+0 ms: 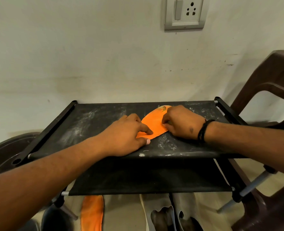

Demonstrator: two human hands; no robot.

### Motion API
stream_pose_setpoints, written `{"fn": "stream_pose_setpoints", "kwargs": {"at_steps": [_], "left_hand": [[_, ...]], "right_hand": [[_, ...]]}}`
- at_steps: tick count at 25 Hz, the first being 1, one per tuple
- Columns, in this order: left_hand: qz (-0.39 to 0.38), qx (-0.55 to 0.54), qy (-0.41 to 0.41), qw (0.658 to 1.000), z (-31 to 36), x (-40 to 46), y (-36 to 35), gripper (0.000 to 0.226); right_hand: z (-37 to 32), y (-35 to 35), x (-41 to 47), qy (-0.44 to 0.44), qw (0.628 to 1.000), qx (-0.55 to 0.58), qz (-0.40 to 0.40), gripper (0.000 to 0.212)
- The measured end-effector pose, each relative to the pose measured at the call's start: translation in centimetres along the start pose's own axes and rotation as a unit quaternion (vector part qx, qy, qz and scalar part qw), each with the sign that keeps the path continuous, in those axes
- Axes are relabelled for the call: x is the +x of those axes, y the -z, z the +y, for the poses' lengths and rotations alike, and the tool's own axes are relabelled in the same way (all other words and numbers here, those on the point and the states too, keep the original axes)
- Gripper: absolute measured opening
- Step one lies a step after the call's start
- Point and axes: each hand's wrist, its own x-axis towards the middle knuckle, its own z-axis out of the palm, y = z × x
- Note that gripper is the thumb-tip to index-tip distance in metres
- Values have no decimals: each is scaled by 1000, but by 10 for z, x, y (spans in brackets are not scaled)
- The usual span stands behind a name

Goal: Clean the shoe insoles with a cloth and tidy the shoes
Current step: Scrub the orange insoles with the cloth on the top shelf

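Note:
An orange insole (152, 123) lies flat on the dusty black top shelf (94, 124) of a shoe rack. My left hand (126, 135) presses its near end down with the index finger, the thumb beside the edge. My right hand (182, 123) sits on the insole's right side with fingers curled, pinching its edge; the palm side is hidden. No cloth is visible. A second orange insole (92, 212) lies on the floor below the rack. A pair of beige shoes (164, 214) stands to its right.
A lower black shelf (151, 179) sits under the top one. A brown plastic chair (271, 90) stands close on the right, a dark round basin (6, 152) on the left. A dark shoe (54, 217) lies at the bottom left. The wall with a socket (185, 13) is right behind.

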Motion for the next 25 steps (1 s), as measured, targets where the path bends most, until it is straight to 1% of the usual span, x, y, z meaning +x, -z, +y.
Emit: {"fn": "stream_pose_setpoints", "kwargs": {"at_steps": [2, 4, 6, 8, 9, 12, 14, 16, 18, 20, 22, 25], "left_hand": [[13, -1, 9, 1000, 2, -2, -3, 38], [17, 6, 12, 1000, 4, -3, -5, 38], [23, 2, 17, 1000, 4, -4, -5, 36], [31, -8, 19, 999, 5, -5, -5, 34], [31, -10, 20, 999, 5, -5, -4, 34], [31, -19, 15, 999, 4, -5, -5, 37], [50, -28, 9, 998, 2, -5, -6, 36], [77, -35, 12, 996, 1, -5, -8, 34], [103, -50, 25, 993, 0, -5, -10, 33], [114, -65, 36, 991, -1, -4, -11, 32], [112, -74, 37, 990, -3, -3, -12, 30], [107, -82, 38, 990, -2, -2, -12, 30]], "right_hand": [[-2, -2, 1, -22, 999, 24, -10, 22], [-15, 0, 1, -12, 998, 44, -34, 24], [-32, 2, -1, 25, 996, 68, -59, 21], [-43, 1, -6, 60, 995, 54, -54, 18], [-39, 0, -5, 57, 996, 50, -47, 18], [-15, 4, 0, 4, 998, 21, -53, 27], [-6, 7, 5, -11, 999, 17, -45, 28], [-14, 11, 5, 1, 998, 20, -54, 25], [-31, 11, -2, 36, 996, 35, -76, 20], [-39, 13, -7, 62, 993, 50, -88, 20], [-28, 13, -1, 47, 995, 48, -73, 22], [-3, 17, 10, -11, 998, 41, -53, 26]]}}
